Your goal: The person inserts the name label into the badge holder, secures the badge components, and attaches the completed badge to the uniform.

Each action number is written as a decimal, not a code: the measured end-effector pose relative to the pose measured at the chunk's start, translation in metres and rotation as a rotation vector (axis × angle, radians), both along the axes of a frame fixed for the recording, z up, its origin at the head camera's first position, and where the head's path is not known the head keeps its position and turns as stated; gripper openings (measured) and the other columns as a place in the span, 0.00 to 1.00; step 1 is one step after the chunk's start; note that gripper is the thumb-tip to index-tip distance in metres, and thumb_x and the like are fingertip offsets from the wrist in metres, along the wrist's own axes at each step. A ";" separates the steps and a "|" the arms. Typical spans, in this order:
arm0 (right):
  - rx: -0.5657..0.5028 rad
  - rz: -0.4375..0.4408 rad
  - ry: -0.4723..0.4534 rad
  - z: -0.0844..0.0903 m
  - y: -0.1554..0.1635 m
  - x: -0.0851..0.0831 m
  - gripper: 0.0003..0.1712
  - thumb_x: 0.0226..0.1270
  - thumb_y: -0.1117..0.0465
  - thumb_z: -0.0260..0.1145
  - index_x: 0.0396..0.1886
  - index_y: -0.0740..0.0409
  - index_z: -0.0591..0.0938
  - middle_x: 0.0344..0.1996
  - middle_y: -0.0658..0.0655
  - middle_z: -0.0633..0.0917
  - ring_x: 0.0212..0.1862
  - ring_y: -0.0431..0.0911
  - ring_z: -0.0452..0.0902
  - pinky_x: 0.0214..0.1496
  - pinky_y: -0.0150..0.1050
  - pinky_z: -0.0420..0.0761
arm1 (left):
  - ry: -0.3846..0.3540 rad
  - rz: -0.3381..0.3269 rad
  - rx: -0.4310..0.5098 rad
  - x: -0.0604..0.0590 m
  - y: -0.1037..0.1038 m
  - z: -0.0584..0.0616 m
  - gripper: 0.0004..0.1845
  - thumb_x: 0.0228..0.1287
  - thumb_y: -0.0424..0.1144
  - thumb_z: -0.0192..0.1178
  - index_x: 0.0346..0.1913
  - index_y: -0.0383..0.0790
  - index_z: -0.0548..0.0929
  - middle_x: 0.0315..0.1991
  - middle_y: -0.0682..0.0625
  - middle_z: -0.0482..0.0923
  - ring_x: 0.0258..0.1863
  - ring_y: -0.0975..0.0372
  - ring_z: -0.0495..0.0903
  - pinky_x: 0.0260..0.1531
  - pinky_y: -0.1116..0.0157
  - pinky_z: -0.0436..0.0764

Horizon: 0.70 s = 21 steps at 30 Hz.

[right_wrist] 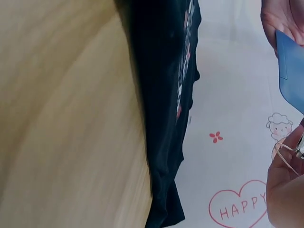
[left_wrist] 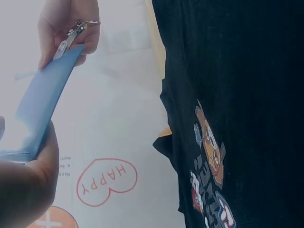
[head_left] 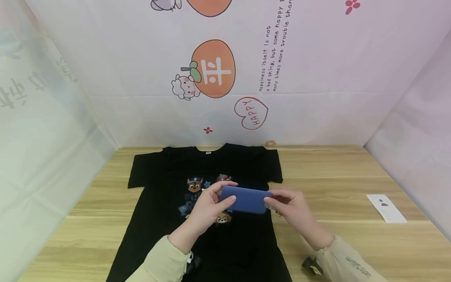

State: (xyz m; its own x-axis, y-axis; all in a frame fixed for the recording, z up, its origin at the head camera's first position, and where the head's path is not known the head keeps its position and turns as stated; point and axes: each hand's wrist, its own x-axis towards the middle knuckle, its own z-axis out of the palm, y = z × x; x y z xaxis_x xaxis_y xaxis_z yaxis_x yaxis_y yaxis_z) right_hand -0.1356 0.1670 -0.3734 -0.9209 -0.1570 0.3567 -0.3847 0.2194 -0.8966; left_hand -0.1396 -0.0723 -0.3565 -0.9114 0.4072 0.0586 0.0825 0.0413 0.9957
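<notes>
Holding a flat blue rectangular case (head_left: 246,199) above the black cartoon-print T-shirt (head_left: 169,219) on the wooden table (head_left: 352,176), left hand (head_left: 208,209) and right hand (head_left: 292,209) pinch opposite ends. Its metal clip (left_wrist: 71,34), seemingly at the right end, could snag the fabric if lowered carelessly.

T-shirt (head_left: 165,219) on table (head_left: 352,172); card (head_left: 386,208) right.

I see both forearms reaching forward, the left hand (head_left: 208,205) and right hand (head_left: 292,209) raised close together, fingers curled in a pinching grip.
</notes>
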 end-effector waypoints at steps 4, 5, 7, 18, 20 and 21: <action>-0.025 0.004 -0.084 0.001 -0.005 0.002 0.11 0.60 0.70 0.66 0.38 0.76 0.81 0.28 0.38 0.83 0.26 0.35 0.76 0.24 0.29 0.77 | -0.001 0.053 0.011 0.000 0.000 0.000 0.18 0.68 0.35 0.55 0.60 0.38 0.73 0.58 0.39 0.75 0.54 0.54 0.76 0.55 0.56 0.77; -0.036 0.006 -0.094 0.001 -0.006 0.002 0.11 0.60 0.70 0.66 0.38 0.76 0.81 0.28 0.38 0.83 0.27 0.35 0.76 0.25 0.29 0.78 | -0.002 0.068 0.013 0.000 0.001 0.000 0.18 0.68 0.34 0.55 0.59 0.37 0.74 0.57 0.39 0.76 0.54 0.54 0.77 0.55 0.56 0.77; -0.065 0.013 -0.113 0.000 -0.008 0.003 0.08 0.60 0.70 0.66 0.37 0.73 0.82 0.27 0.39 0.83 0.28 0.34 0.77 0.27 0.29 0.79 | -0.008 0.102 0.017 0.000 0.001 -0.001 0.16 0.68 0.33 0.55 0.57 0.35 0.75 0.55 0.39 0.77 0.51 0.56 0.78 0.53 0.58 0.78; -0.118 0.047 -0.245 -0.002 -0.005 -0.001 0.05 0.67 0.66 0.60 0.39 0.60 0.82 0.29 0.42 0.82 0.32 0.35 0.78 0.36 0.29 0.81 | -0.036 0.203 0.101 -0.004 0.001 -0.004 0.14 0.66 0.29 0.55 0.53 0.29 0.76 0.45 0.38 0.83 0.39 0.65 0.83 0.44 0.65 0.82; -0.108 0.051 -0.277 -0.003 -0.002 -0.002 0.11 0.70 0.63 0.57 0.43 0.67 0.79 0.31 0.42 0.83 0.35 0.36 0.79 0.40 0.31 0.82 | -0.043 0.212 0.124 -0.005 0.000 -0.004 0.14 0.66 0.29 0.55 0.53 0.28 0.76 0.43 0.39 0.83 0.37 0.66 0.83 0.42 0.67 0.82; -0.110 0.058 -0.285 -0.003 -0.001 -0.003 0.13 0.71 0.62 0.56 0.44 0.68 0.78 0.32 0.43 0.83 0.36 0.37 0.80 0.40 0.31 0.82 | -0.041 0.214 0.133 -0.006 0.000 -0.005 0.14 0.67 0.29 0.54 0.53 0.28 0.75 0.44 0.40 0.83 0.37 0.66 0.83 0.42 0.67 0.82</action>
State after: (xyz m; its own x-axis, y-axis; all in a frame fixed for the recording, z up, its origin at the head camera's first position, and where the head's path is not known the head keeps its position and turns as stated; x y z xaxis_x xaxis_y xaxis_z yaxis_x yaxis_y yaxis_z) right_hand -0.1385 0.1663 -0.3768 -0.9770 -0.1867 0.1027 -0.1230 0.1006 -0.9873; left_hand -0.1453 -0.0727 -0.3611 -0.9787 0.1963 0.0596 0.0450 -0.0779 0.9959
